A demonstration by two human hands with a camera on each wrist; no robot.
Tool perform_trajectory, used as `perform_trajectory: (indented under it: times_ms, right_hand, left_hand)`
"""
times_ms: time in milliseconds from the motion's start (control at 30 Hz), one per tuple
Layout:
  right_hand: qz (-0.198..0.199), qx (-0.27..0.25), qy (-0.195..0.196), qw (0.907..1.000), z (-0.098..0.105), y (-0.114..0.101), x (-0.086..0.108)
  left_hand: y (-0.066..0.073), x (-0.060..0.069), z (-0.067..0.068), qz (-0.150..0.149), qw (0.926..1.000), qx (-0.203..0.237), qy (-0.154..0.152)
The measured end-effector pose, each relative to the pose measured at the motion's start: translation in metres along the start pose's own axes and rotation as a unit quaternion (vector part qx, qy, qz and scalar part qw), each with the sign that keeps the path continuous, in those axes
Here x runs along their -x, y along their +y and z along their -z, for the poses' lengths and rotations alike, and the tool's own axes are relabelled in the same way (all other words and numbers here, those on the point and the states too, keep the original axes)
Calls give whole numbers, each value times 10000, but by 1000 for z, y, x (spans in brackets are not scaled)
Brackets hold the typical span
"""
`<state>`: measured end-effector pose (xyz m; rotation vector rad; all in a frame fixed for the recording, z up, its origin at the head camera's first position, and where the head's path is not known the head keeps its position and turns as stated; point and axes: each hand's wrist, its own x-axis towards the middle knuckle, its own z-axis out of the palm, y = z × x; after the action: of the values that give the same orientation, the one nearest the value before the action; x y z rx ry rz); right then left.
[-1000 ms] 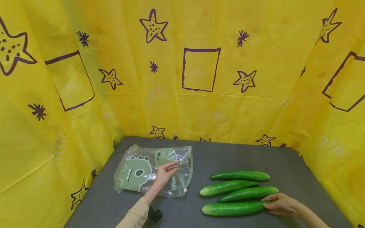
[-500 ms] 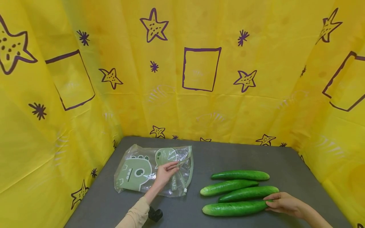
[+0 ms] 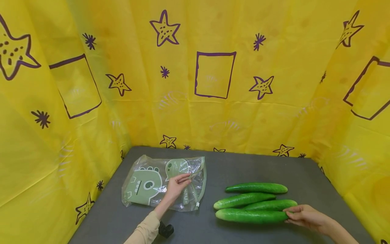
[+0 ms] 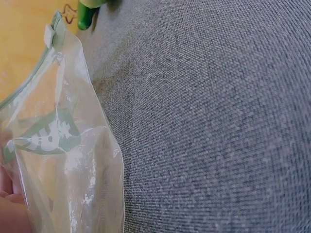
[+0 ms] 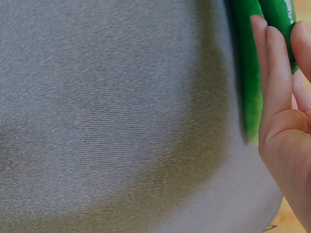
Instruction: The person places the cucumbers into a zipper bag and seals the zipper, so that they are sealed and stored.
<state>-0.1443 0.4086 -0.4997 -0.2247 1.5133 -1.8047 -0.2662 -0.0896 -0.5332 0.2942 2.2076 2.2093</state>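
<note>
Bright yellow fabric encloses the space on three sides: a back curtain (image 3: 182, 118), a left curtain (image 3: 67, 135) and a right curtain (image 3: 350, 135), all with soft creases and vertical folds. Purple-outlined starfish (image 3: 164, 29), small spiky bursts (image 3: 259, 41) and four-sided outlines (image 3: 216, 54) are printed across it, along with faint whitish frond-like marks (image 3: 230, 126). A dark grey counter (image 3: 259, 169) reaches the back curtain, its surface finely woven in the wrist views. The light is soft and diffuse.

The front cucumber (image 3: 250, 216) partly hides another cucumber (image 3: 272, 204), the sleeve (image 3: 145, 229) an unclear black object (image 3: 166, 230).
</note>
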Motion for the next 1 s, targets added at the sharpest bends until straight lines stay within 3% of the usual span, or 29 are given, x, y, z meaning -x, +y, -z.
perform_trajectory:
  times_ms: [433, 733, 900, 1000]
  right_hand:
    - [360, -94, 234, 9990, -3, -14, -5]
    - [402, 380, 1077, 9926, -7, -20, -10]
    - [360, 514, 1791, 9818, -18, -24, -19]
    - [417, 436, 1991, 9781, -25, -25, -26]
  left_hand:
    - [-1, 1, -1, -205, 9998, -48, 23]
    - [7, 4, -3, -178, 9998, 77, 95]
    - [3, 3, -3, -163, 9997, 138, 80]
    - [3, 3, -2, -185, 9998, 82, 81]
